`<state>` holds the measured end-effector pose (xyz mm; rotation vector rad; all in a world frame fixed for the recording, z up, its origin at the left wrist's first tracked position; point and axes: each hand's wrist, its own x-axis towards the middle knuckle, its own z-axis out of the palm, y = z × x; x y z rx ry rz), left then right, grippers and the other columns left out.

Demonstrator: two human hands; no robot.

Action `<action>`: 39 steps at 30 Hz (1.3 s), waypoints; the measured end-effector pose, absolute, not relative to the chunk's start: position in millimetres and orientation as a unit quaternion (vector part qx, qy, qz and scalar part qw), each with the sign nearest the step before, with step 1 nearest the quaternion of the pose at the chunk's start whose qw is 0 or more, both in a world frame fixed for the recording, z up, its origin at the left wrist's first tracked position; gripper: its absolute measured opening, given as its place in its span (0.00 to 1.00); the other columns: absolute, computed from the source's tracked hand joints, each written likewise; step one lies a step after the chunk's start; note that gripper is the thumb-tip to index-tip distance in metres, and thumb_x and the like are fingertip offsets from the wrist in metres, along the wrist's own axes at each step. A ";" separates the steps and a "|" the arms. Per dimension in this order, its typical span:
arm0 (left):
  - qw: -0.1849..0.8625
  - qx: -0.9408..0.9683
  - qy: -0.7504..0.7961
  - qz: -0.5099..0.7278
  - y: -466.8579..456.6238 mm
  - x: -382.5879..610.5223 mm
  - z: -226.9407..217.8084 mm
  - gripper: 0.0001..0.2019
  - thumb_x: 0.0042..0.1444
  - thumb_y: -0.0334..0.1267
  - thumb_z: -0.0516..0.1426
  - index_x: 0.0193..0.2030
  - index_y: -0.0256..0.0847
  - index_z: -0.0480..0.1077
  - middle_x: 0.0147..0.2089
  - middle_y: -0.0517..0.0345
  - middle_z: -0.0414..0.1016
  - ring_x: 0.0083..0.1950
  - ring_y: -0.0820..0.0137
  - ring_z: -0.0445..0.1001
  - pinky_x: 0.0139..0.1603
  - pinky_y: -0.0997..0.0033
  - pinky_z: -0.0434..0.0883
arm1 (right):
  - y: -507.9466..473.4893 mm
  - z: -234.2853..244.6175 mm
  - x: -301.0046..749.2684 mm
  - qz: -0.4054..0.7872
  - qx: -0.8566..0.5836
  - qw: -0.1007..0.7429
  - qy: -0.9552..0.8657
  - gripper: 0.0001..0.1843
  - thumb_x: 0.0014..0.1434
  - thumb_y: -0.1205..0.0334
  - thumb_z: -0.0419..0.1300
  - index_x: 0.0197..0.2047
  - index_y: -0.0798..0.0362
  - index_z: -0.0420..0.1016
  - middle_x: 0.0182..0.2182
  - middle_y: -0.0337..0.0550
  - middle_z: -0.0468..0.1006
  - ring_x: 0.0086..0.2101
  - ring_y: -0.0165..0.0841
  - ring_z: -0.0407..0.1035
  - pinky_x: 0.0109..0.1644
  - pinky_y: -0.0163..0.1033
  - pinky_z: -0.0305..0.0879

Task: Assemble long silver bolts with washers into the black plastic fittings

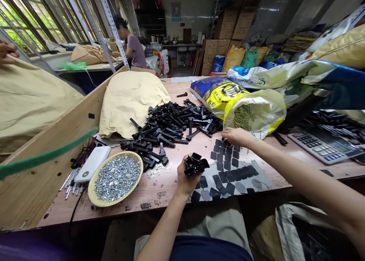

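Note:
In the middle foreground, my left hand is closed around a bundle of black plastic parts, their open ends pointing up. My right hand is beside the mouth of a yellow-and-blue bag, above the far rows of black square pads. Its fingertips are pinched together; a small bright thing shows at them, too small to name. Long thin pieces fill the bag's mouth. Beyond my left hand spreads a heap of black plastic parts. More dark pads and round discs lie on a grey sheet.
On the left stand a bowl of small metal washers, a white power bank and metal rods. Loose washers lie near the heap. A calculator sits right. A wooden board edges the table; a person sits behind.

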<state>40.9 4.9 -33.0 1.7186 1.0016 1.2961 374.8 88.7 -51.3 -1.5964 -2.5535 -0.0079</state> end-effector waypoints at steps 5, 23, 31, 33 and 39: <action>0.375 0.677 0.382 0.505 4.9 41.9 -33.1 0.20 0.48 0.32 0.65 0.49 0.41 0.70 0.43 0.56 0.77 0.44 0.65 0.77 0.47 0.68 0.74 | 92.0 -50.7 373.2 0.001 -0.486 0.064 -0.872 0.09 0.56 0.77 0.57 0.33 0.56 0.76 0.33 0.49 0.77 0.38 0.35 0.69 0.39 0.35 0.63; 0.344 0.725 0.397 0.446 2.9 44.8 -29.2 0.20 0.46 0.29 0.65 0.47 0.44 0.70 0.41 0.55 0.79 0.40 0.62 0.78 0.42 0.65 0.75 | -5.1 88.9 230.2 0.451 -0.424 0.513 -0.595 0.11 0.57 0.54 0.69 0.36 0.52 0.77 0.30 0.42 0.78 0.28 0.30 0.74 0.32 0.33 0.76; 0.333 0.738 0.397 0.432 3.2 43.2 -32.0 0.20 0.46 0.30 0.64 0.48 0.44 0.70 0.42 0.55 0.79 0.41 0.62 0.78 0.43 0.65 0.74 | -8.8 84.4 220.4 0.409 -0.454 0.418 -0.672 0.11 0.60 0.54 0.65 0.36 0.54 0.79 0.30 0.43 0.79 0.27 0.28 0.72 0.26 0.29 0.70; 0.332 0.732 0.401 0.441 2.6 43.7 -30.3 0.19 0.47 0.30 0.63 0.48 0.43 0.70 0.42 0.56 0.78 0.41 0.62 0.78 0.43 0.66 0.74 | -15.4 90.0 223.3 0.395 -0.470 0.419 -0.669 0.13 0.61 0.52 0.64 0.39 0.53 0.81 0.32 0.43 0.80 0.29 0.29 0.73 0.28 0.30 0.71; 0.334 0.721 0.403 0.454 1.2 44.1 -24.5 0.19 0.45 0.28 0.63 0.45 0.42 0.69 0.40 0.57 0.77 0.40 0.65 0.77 0.43 0.68 0.73 | -35.8 96.6 244.0 0.307 -0.527 0.473 -0.636 0.12 0.60 0.53 0.67 0.42 0.51 0.81 0.36 0.42 0.82 0.31 0.31 0.76 0.34 0.31 0.75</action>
